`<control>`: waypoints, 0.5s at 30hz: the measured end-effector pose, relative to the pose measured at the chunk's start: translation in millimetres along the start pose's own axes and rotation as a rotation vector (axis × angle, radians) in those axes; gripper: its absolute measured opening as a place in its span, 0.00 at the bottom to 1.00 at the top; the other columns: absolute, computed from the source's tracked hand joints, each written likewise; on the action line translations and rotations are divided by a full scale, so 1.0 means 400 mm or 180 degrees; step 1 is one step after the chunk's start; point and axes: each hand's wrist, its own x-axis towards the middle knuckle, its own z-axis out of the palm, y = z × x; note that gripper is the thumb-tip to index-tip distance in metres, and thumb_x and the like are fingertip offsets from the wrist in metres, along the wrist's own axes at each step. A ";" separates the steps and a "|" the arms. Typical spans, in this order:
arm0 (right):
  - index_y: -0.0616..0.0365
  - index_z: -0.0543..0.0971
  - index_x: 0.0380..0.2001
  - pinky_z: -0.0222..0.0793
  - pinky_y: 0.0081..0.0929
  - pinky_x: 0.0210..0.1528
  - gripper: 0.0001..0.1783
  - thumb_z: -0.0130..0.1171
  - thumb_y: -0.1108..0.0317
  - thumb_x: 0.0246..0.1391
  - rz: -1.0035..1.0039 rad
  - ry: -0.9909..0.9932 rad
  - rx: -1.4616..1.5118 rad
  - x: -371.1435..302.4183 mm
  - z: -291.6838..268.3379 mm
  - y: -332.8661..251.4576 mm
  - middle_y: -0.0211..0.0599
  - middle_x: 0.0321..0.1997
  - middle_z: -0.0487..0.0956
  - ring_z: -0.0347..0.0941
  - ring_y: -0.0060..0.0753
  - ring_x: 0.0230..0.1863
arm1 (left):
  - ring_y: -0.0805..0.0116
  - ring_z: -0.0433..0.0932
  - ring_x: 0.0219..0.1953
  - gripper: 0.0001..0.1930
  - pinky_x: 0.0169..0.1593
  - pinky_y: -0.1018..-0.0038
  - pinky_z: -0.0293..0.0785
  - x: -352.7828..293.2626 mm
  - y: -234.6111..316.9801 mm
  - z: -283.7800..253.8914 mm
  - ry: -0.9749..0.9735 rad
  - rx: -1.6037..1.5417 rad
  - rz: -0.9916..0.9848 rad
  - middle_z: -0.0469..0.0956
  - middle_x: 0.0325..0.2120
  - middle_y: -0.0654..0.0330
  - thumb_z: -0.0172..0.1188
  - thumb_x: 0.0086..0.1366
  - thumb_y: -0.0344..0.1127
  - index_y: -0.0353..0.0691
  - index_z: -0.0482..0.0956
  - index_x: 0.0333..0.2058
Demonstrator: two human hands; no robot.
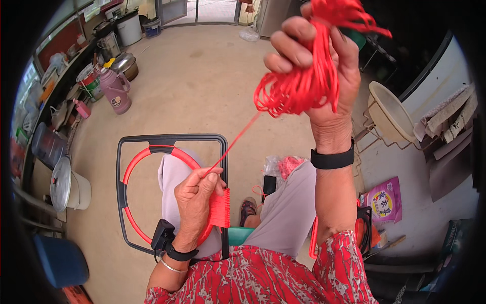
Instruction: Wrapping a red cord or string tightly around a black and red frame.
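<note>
At one o'clock, the right hand point(347, 76) clutches a looped red-cord bundle point(301, 96); near seven, the left hand point(195, 200) pinches its taut strand point(238, 138) beside a rectangular black frame point(172, 137). Over at ten, a handled lilac thermos point(115, 93) stands on tan floor point(197, 71).

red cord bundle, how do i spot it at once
From the big black frame, follow the thin red strand up to the raised right hand. The red cord bundle hangs there in loose loops, unlike the frame's neat red wrapping.
</note>
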 end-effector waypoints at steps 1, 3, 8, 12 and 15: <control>0.61 0.72 0.37 0.63 0.28 0.36 0.20 0.50 0.52 0.58 -0.0060 -0.0005 -0.0383 -0.054 -0.005 -0.003 0.33 0.32 0.71 0.65 0.29 0.29 | 0.78 0.73 0.27 0.10 0.36 0.80 0.71 0.004 0.002 -0.012 -0.0013 -0.0005 -0.0007 0.75 0.21 0.64 0.58 0.65 0.30 0.30 0.78 0.42; 0.59 0.76 0.37 0.60 0.28 0.31 0.19 0.60 0.54 0.52 0.0484 0.0174 -0.1676 -0.168 -0.043 0.014 0.31 0.19 0.70 0.63 0.23 0.21 | 0.79 0.72 0.26 0.09 0.34 0.82 0.69 0.011 -0.002 -0.053 0.0424 0.0226 0.0229 0.75 0.21 0.64 0.56 0.66 0.30 0.30 0.78 0.40; 0.59 0.81 0.34 0.65 0.31 0.35 0.10 0.61 0.73 0.44 0.3466 -0.0045 -0.3061 -0.297 0.012 0.109 0.35 0.28 0.80 0.73 0.32 0.28 | 0.79 0.72 0.24 0.07 0.29 0.83 0.67 0.033 -0.022 -0.084 0.0444 0.0894 0.0200 0.75 0.21 0.63 0.55 0.66 0.28 0.31 0.78 0.38; 0.58 0.78 0.35 0.64 0.36 0.33 0.10 0.61 0.70 0.47 0.1944 -0.0570 -0.5931 -0.437 -0.075 0.277 0.37 0.28 0.79 0.72 0.43 0.26 | 0.79 0.70 0.19 0.05 0.23 0.82 0.64 0.045 -0.047 -0.067 0.0380 0.1875 0.0754 0.73 0.21 0.62 0.56 0.64 0.26 0.31 0.79 0.36; 0.58 0.78 0.38 0.65 0.36 0.34 0.11 0.60 0.69 0.49 0.1397 0.0508 -0.5918 -0.442 -0.120 0.381 0.37 0.30 0.79 0.74 0.41 0.27 | 0.69 0.72 0.25 0.04 0.29 0.75 0.68 0.059 -0.029 -0.043 0.0377 0.2509 0.1210 0.73 0.21 0.59 0.59 0.58 0.24 0.33 0.79 0.33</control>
